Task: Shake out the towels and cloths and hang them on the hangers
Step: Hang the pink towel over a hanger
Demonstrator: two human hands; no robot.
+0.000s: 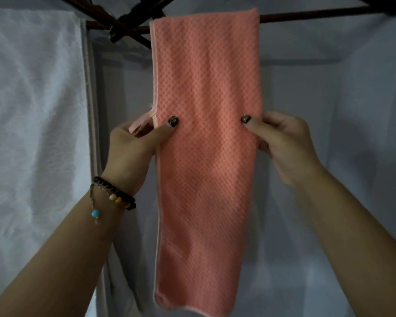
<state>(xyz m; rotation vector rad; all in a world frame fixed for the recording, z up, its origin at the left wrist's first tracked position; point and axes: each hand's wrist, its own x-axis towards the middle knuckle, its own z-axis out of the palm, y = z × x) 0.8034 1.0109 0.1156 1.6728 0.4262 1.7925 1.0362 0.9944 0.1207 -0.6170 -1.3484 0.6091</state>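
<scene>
A salmon-pink waffle-textured towel (pixel 206 179) hangs folded over a dark brown rack bar (pixel 306 16) at the top of the view. My left hand (pixel 135 152) pinches the towel's left edge about halfway down, thumb on the front. On the opposite edge, at the same height, my right hand (pixel 284 143) pinches the cloth, thumb in front and fingers behind. The towel's lower end hangs free near the bottom of the frame.
A white cloth (pixel 32 133) hangs at the left, filling that side. Several dark rack arms (pixel 114 21) meet at a joint above left of the towel. A pale grey wall lies behind. A grey cloth (pixel 124 289) hangs low beside my left forearm.
</scene>
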